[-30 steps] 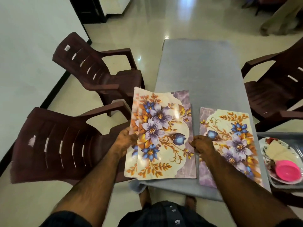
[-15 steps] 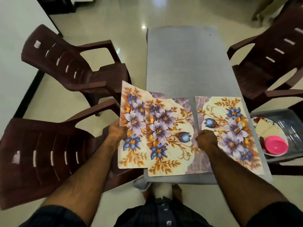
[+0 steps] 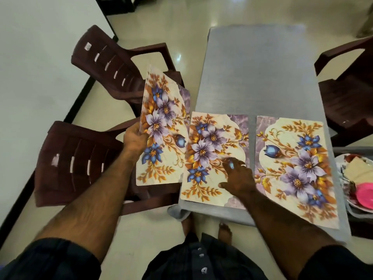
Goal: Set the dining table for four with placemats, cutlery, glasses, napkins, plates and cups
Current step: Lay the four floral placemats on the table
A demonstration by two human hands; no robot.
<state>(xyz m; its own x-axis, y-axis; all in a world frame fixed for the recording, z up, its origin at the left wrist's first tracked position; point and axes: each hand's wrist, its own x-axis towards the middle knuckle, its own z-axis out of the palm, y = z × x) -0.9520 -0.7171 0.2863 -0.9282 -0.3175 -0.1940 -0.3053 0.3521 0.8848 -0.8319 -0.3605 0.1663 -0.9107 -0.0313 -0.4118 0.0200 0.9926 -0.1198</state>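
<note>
Two placemats (image 3: 294,168) lie flat; left hand (image 3: 134,136) grips another.

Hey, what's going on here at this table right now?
A person is laying floral placemats on a grey-covered table. Two mats already lie flat side by side at the near end. The right hand presses on the middle floral placemat, beside the right floral placemat. The left hand holds more floral mats off the table's left edge, over the dark brown plastic chairs. No cutlery, glasses or plates are on the table yet.
</note>
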